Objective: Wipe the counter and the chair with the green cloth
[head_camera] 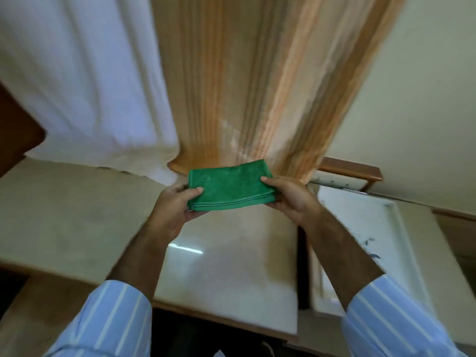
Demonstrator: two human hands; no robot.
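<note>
Above the counter [77,215], between both hands, sits the folded green cloth [229,188]: left hand [177,204] grasps its left edge, right hand [288,195] its right.

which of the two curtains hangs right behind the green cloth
The orange striped curtain; the green cloth overlaps its lower end. The white curtain hangs further left.

Most fingers of the left hand [177,202] and right hand [288,195] lie hidden beneath the green cloth [229,188]. Striped sleeves [113,320] are cut off by the lower edge. The curtains [247,81] run past the top edge, blurred. Dark marks on the white tray [371,228] are too small to identify.
</note>
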